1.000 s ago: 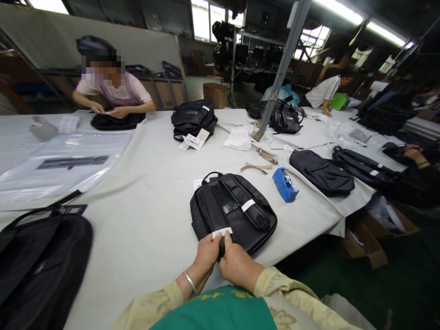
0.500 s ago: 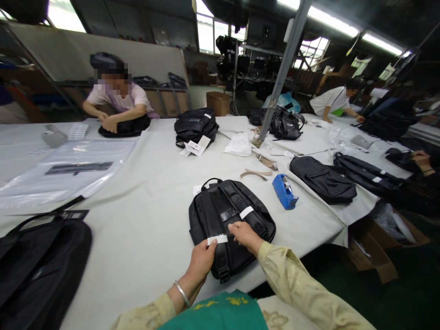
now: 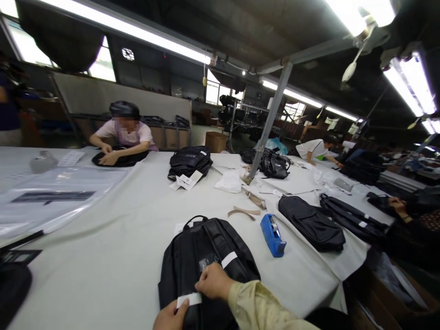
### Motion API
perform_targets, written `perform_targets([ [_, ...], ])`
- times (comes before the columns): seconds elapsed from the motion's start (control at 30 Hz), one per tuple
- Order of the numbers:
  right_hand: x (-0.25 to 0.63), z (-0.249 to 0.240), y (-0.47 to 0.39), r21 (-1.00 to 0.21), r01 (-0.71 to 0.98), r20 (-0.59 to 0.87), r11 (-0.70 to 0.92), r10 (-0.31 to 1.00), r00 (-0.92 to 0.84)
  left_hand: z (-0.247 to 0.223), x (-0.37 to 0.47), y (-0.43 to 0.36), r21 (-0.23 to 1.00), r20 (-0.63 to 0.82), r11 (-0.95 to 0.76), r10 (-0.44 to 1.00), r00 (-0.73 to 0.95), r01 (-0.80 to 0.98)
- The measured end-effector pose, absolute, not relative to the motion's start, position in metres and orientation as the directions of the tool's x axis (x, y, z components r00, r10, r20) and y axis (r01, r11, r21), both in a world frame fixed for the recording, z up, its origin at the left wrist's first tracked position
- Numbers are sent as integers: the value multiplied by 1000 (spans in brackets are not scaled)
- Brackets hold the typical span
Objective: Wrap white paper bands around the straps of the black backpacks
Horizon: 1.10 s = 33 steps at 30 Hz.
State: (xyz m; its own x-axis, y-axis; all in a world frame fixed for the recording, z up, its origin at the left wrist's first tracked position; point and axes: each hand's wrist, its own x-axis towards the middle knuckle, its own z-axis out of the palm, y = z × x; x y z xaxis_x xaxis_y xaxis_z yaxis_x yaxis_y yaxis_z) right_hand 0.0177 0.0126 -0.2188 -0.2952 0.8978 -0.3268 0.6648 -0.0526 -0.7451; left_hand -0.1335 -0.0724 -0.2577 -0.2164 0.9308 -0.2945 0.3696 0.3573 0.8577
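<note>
A black backpack [image 3: 187, 256] lies in front of me with its shoulder straps facing up. White paper bands wrap both straps. At the lower left of the pack, my left hand [image 3: 171, 316] holds the strap, thumb pressed on the left white band [image 3: 189, 300]; its lower part is cut off by the frame edge. My right hand [image 3: 215, 282] is closed over the middle of the back panel, fingertips pinched just above the left band. What those fingers hold, if anything, is hidden. A clear tape patch [image 3: 207, 261] shows beyond it, near the right white band [image 3: 229, 259].
A blue tape dispenser [image 3: 273, 235] stands right of the pack, near brown strips [image 3: 244, 212]. More black bags [image 3: 311, 222] lie to the right. A bag with tags [image 3: 190, 162] and a metal post [image 3: 271, 121] stand farther back. Co-workers sit across and at right.
My view has tilted upward, so the table and backpack sit lower in the picture. My right hand has come slightly nearer the left white band. My left hand stays on the strap.
</note>
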Motion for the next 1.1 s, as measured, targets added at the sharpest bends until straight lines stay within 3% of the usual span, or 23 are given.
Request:
perform_targets([
  [0.2,28,-192,11,-847,531,-276,-25,875,-399,-235,-117,-78,901,-260,332,929,-264,279],
  [0.4,43,-200,-3,-875,448,-331,-184,902,-276,-230,-107,-80,903,-362,407,892,-269,135],
  [0.83,47,-242,-37,-895,339,-339,-291,936,-90,-227,-97,-85,886,-457,460,851,-259,-51],
  [1.0,51,-250,-36,-792,456,-535,-406,821,-199,-232,-97,-88,868,-496,482,820,-286,-121],
  [1.1,69,-243,-28,-765,588,-440,-263,880,-179,-237,-101,-89,852,-523,486,800,-293,-195],
])
